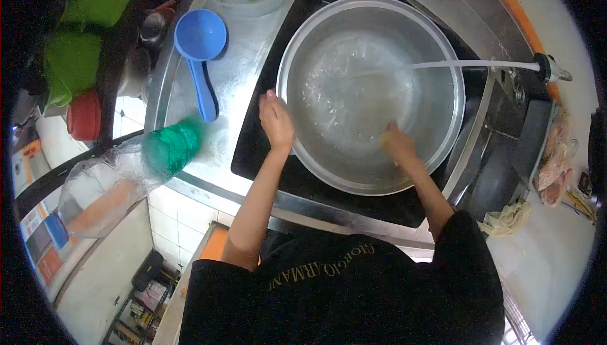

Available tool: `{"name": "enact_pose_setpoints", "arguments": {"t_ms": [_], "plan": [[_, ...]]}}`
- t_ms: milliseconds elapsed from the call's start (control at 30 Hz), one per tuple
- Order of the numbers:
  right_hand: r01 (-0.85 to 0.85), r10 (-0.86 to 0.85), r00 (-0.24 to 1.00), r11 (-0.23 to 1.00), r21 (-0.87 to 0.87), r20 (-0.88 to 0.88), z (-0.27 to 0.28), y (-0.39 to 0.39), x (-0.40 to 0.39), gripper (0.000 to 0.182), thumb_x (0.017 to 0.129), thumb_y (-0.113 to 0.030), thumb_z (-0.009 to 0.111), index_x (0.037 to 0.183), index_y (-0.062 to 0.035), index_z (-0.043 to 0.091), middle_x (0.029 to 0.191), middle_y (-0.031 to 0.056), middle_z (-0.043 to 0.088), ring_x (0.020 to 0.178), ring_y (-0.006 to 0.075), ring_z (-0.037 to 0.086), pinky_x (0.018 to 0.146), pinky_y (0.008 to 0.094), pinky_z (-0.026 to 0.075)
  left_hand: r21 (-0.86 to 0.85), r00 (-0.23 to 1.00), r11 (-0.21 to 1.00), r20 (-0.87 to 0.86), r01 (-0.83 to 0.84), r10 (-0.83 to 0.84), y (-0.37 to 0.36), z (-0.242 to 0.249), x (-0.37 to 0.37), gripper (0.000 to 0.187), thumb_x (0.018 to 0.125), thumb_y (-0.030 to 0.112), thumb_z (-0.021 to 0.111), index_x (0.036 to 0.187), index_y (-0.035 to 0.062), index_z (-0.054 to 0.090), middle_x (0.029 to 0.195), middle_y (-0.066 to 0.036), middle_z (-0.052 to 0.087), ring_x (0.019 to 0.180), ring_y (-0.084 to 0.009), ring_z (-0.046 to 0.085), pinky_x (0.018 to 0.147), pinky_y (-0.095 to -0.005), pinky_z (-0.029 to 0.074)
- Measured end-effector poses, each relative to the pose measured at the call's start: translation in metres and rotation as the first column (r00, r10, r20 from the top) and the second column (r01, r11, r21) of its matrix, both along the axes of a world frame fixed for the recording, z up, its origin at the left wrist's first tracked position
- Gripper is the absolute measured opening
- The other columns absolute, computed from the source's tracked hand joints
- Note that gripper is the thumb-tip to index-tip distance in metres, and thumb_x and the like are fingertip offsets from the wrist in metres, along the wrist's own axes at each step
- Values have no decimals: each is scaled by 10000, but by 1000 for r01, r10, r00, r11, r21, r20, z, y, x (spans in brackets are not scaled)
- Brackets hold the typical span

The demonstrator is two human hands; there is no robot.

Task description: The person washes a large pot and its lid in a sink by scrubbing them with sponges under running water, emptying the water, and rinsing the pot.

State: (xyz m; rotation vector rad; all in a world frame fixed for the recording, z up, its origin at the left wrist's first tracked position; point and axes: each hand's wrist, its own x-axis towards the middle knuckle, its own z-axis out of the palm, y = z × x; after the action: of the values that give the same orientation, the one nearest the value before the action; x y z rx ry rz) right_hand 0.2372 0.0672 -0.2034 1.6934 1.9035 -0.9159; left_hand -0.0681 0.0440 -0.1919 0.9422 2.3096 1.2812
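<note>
1. Underneath everything: shiny steel tabletop [246, 60], with a flat black panel [253, 155] under the basin.
2. At the clock's centre: round grey metal basin [439, 111], thick-rimmed and smooth-walled, holding rippling water.
3. Between eight and nine o'clock on the basin: left grip [276, 121], unclenched, fingers close together, touching the outer rim.
4. Near five o'clock, inside the basin: right grip [398, 145], curled around a small yellowish pad [384, 140], too blurred to identify further.
5. Near three o'clock: faucet [551, 68], sending a pale stream [468, 64] toward nine o'clock.
6. Between nine and ten: blue plastic ladle [201, 32], round-bowled, long-handled.
</note>
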Motion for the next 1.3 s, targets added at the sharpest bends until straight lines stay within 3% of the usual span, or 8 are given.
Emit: {"name": "enact_pose_setpoints", "arguments": {"t_ms": [233, 300, 400, 533, 633, 800, 933, 1300], "plan": [[450, -161, 626, 874, 185, -763, -74, -27, -218, 422, 796, -125, 554, 1207, -62, 477, 1164, 233, 522, 1072, 375, 509, 929, 440, 397, -78, 998, 997, 68, -4, 9, 2, 18, 4, 464, 965, 272, 314, 950, -135, 535, 924, -302, 529, 894, -467, 480, 796, -470, 363], [262, -254, 759, 962, -76, -599, -43, -44, -180, 479, 808, -97, 509, 1283, -126, 451, 1288, 191, 460, 1172, 356, 447, 998, 433, 344, -71, 998, 997, 61, 17, -12, 1, 11, 1, 464, 966, 272, 313, 947, -135, 535, 923, -302, 528, 890, -468, 480, 795, -469, 363], [-355, 318, 920, 924, -141, -230, -61, -57, -63, 366, 778, -209, 556, 1142, -190, 587, 1078, 156, 599, 1026, 331, 560, 877, 432, 439, -60, 998, 997, 51, 39, -36, -2, -1, -3, 465, 967, 272, 312, 948, -134, 536, 924, -302, 528, 886, -468, 479, 794, -466, 364], [-152, 196, 915, 977, -148, 353, -7, 2, 14, 425, 835, -328, 507, 1127, -27, 570, 1008, 218, 614, 975, 340, 595, 837, 433, 464, -9, 997, 999, -63, 41, -41, -1, 0, -1, 473, 970, 281, 303, 929, -130, 534, 922, -302, 529, 884, -466, 480, 788, -469, 363], [-73, 94, 975, 992, 107, -199, 44, 41, -26, 341, 840, -220, 514, 1118, -30, 571, 1013, 198, 619, 946, 331, 601, 811, 414, 476, -45, 997, 998, 64, 43, -40, 0, 10, 0, 477, 973, 290, 295, 904, -121, 527, 908, -298, 531, 878, -462, 482, 777, -473, 362], [253, -54, 483, 964, 80, -874, 77, -4, -177, 293, 845, -217, 523, 1103, -89, 575, 966, 178, 628, 882, 346, 605, 775, 430, 471, -74, 1000, 997, 14, 12, -11, 0, 9, 2, 461, 972, 282, 286, 863, -93, 531, 849, -270, 524, 819, -444, 482, 738, -460, 364], [167, -200, 645, 979, -120, -737, 59, -57, -168, 281, 840, -217, 523, 1085, -100, 594, 927, 213, 616, 817, 370, 604, 715, 467, 470, 2, 998, 1000, 58, 21, -21, 1, 12, 1, 466, 962, 249, 281, 829, -113, 542, 886, -290, 535, 833, -458, 485, 759, -474, 358], [-740, 740, 673, 673, 4, -9, 61, -30, 93, 175, 684, -177, 633, 845, -117, 667, 732, 146, 638, 737, 331, 630, 659, 466, 504, -32, 1000, 999, 6, 7, -7, -1, -6, -2, 518, 967, 299, 283, 934, -139, 558, 983, -325, 544, 934, -466, 492, 843, -467, 365]]}}
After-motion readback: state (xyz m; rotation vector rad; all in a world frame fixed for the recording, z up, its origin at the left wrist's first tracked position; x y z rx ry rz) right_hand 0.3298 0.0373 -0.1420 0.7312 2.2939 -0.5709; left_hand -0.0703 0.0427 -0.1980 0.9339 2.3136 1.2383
